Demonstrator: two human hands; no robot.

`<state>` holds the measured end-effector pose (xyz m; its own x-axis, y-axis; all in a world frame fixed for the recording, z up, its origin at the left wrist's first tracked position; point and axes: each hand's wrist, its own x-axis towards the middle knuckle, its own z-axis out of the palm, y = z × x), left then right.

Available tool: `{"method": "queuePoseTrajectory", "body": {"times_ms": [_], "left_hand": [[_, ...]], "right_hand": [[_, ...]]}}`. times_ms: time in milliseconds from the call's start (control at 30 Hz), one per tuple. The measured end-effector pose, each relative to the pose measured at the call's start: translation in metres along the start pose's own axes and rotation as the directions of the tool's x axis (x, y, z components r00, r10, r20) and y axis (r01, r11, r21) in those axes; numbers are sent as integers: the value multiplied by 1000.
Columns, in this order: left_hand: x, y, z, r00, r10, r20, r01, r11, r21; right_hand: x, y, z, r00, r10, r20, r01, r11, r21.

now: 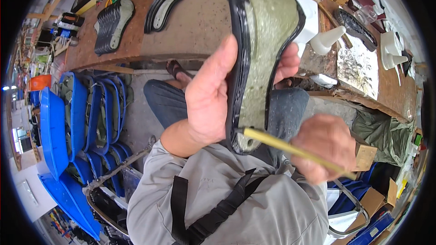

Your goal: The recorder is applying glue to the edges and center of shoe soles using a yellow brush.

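Observation:
My left hand (206,95) grips a shoe sole (261,59), thumb along one side and fingers showing past the other edge. The sole stands lengthwise before me, its heel end nearest my body. Its rim is black, and its grey-green upper face looks wet and shiny. My right hand (327,147), smeared by motion, is closed round a thin yellow stick (290,149). The stick slants up to the left, its tip at the sole's heel. Whether that tip bears bristles I cannot tell.
Beyond my hands runs a brown workbench (200,31) with a row of stacked soles (113,27) and a smaller group of soles (167,7). White nozzle-topped bottles (328,40) stand at right. Blue bins (54,131) fill the left; a cardboard box (364,155) sits at lower right.

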<state>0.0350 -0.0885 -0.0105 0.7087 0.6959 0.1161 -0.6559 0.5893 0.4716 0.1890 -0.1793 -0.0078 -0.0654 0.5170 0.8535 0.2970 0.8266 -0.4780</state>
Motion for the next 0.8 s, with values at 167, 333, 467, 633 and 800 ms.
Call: {"method": "queuePoseTrajectory", "body": {"times_ms": [167,333,467,633,800], "left_hand": [[-7,-4,9,997,53,-49,-46,989,137],[-15,2,9,994,-79,-76,97,951,292],[-19,7,-6,995,-94,43,70,919,388],[-27,11,-44,982,-11,188,-100,814,573],[-23,9,-44,981,62,184,-158,803,574]], "right_hand": [[7,15,-2,986,106,-131,-115,992,-58],[18,20,-5,973,90,-214,-114,988,-102],[31,22,-11,977,48,-206,-69,993,-97],[51,20,-16,979,20,-200,-33,998,-62],[83,39,-21,968,50,-247,-77,992,-102]]}}
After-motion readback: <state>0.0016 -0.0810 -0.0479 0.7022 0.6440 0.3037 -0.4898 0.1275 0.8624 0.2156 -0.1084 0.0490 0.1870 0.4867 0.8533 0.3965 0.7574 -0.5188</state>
